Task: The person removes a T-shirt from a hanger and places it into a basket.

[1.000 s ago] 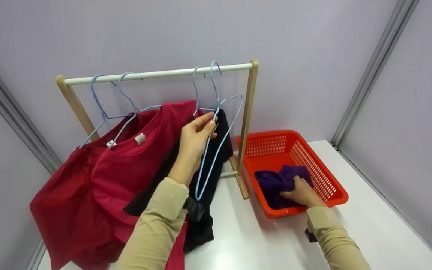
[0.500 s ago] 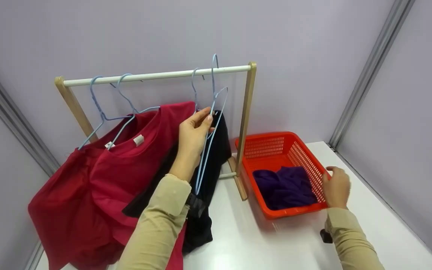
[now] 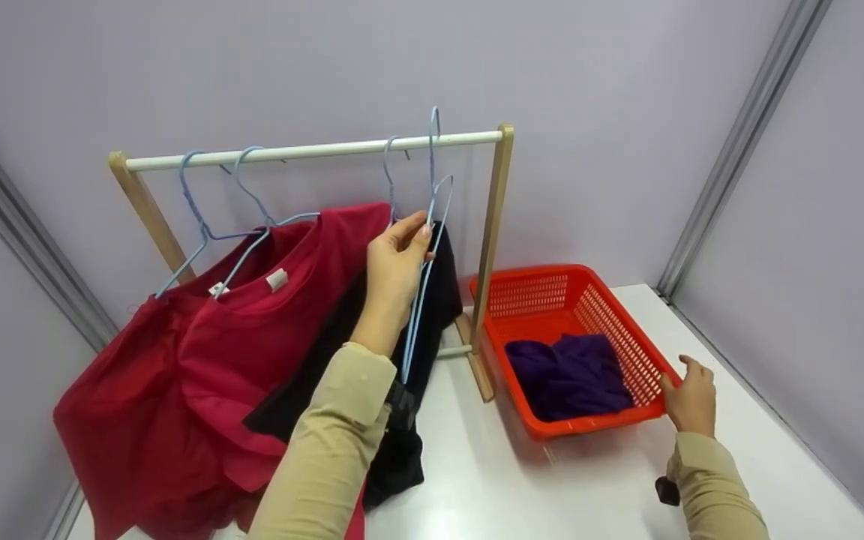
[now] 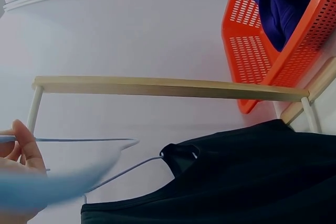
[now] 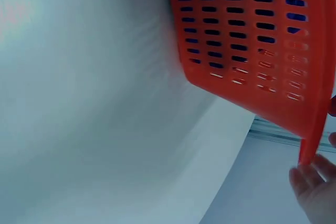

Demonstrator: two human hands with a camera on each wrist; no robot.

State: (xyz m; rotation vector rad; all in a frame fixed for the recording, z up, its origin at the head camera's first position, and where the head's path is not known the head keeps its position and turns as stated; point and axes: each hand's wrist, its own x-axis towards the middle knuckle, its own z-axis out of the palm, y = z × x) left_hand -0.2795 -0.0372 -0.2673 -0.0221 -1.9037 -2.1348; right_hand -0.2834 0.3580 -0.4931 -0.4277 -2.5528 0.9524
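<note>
My left hand (image 3: pixel 398 262) pinches a light blue wire hanger (image 3: pixel 413 322) below its hook. The hook rises above the rack's white bar; whether it touches the bar I cannot tell. In the left wrist view part of the hanger (image 4: pixel 58 187) is a near blur. At the right, my right hand (image 3: pixel 691 397) holds the rim of a red plastic basket (image 3: pixel 582 427), thumb on the rim, near its front right corner. The right wrist view has my fingers (image 5: pixel 312 177) at that corner. Crumpled purple cloth (image 3: pixel 571 379) lies in the basket.
A rack with a white bar (image 3: pixel 327 150) and wooden posts stands left of the basket. Red garments (image 3: pixel 154 390) and a black garment (image 3: pixel 394 450) hang from it on blue hangers. Grey panels surround the white table (image 3: pixel 492 487).
My right hand has let go of the purple cloth, gone right to the basket rim and slid toward the near corner. The left hand's hanger has turned narrower, its hook raised slightly.
</note>
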